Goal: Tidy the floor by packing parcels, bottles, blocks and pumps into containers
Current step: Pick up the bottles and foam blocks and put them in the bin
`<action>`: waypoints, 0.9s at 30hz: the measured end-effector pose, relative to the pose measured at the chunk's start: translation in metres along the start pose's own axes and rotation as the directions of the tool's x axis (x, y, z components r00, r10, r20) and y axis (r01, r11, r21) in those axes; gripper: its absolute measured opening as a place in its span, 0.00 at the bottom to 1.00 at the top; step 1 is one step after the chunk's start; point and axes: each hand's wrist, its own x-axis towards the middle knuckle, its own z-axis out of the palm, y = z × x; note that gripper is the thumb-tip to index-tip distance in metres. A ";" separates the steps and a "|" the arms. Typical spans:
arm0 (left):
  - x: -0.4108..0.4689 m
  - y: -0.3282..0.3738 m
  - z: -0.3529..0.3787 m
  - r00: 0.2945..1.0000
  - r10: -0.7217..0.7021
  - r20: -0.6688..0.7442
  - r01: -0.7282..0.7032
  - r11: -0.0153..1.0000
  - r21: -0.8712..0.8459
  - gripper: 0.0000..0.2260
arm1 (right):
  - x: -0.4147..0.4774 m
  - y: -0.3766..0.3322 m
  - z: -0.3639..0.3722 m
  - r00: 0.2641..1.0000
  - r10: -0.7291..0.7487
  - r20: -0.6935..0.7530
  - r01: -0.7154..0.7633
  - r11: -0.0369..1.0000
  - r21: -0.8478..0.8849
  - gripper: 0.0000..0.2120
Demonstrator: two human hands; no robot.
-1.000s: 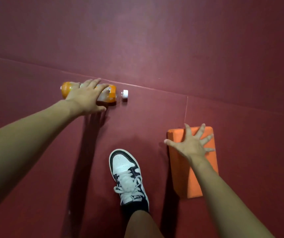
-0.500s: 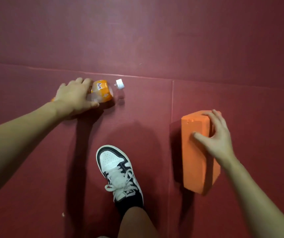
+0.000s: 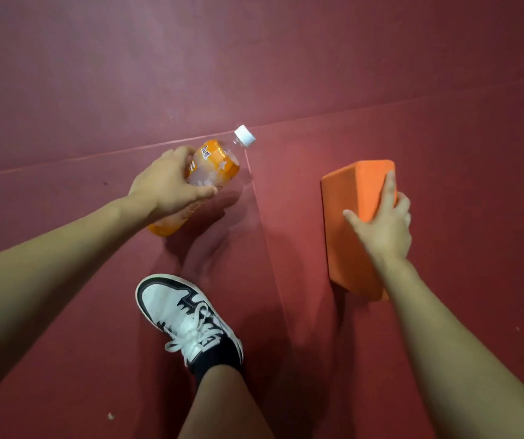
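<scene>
An orange drink bottle point(image 3: 219, 160) with a white cap is lifted off the dark red floor mat, its cap pointing up and to the right. My left hand point(image 3: 167, 183) grips it around the middle. An orange foam block point(image 3: 354, 223) is raised on the right, tilted with one end up. My right hand point(image 3: 384, 223) holds it, thumb on the near face and fingers over the top edge. The bottle's lower end shows below my left wrist.
My foot in a black and white sneaker point(image 3: 187, 318) stands on the mat between both arms. Mat seams point(image 3: 263, 236) run across and toward me. A small white speck point(image 3: 110, 416) lies at the lower left. No container is in view.
My left hand closed around the bottle and lifted it off the mat, cap swinging upward. My right hand went from lying flat on the block to gripping and raising it.
</scene>
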 end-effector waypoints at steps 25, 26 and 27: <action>-0.350 0.274 -0.187 0.962 0.215 0.168 -0.212 0.977 -0.034 0.33 | -0.292 0.055 -0.332 0.982 0.119 -0.145 -0.018 0.831 0.557 0.47; -0.363 0.289 -0.197 0.960 0.226 0.163 -0.223 0.974 -0.038 0.32 | -0.301 0.057 -0.351 0.980 0.125 -0.153 -0.016 0.821 0.571 0.47; -0.374 0.303 -0.207 0.959 0.234 0.161 -0.229 0.972 -0.049 0.31 | -0.309 0.059 -0.371 0.978 0.130 -0.166 -0.008 0.809 0.587 0.47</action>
